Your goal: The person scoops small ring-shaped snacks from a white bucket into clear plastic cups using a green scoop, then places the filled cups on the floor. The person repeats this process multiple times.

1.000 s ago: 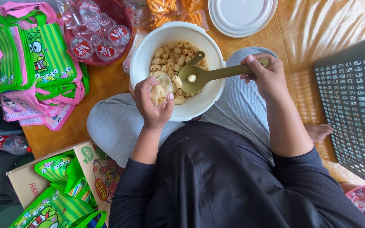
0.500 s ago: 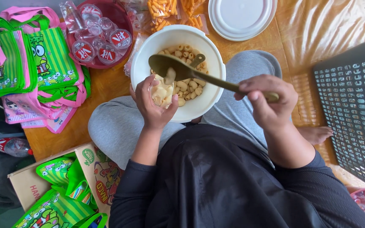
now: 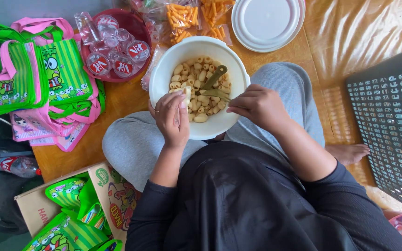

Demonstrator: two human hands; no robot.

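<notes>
My left hand (image 3: 172, 118) pinches a small filled bag (image 3: 186, 95) over the white bowl (image 3: 164, 74); right hand (image 3: 258, 106) grips the olive spoon (image 3: 213, 78) in the snacks (image 3: 202, 100).

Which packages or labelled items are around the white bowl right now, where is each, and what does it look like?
Sealed water cups: red basin at upper left; clear cups, red-and-white foil lids.
Snack bags: beyond the bowl; clear plastic, orange sticks inside.
Gift bags: far left pile; green-striped and pink, cartoon prints.
Cardboard box: lower left; brown with colourful printed flap, holding more green bags.
Bottle: left edge, lying down; clear, red label.
</notes>
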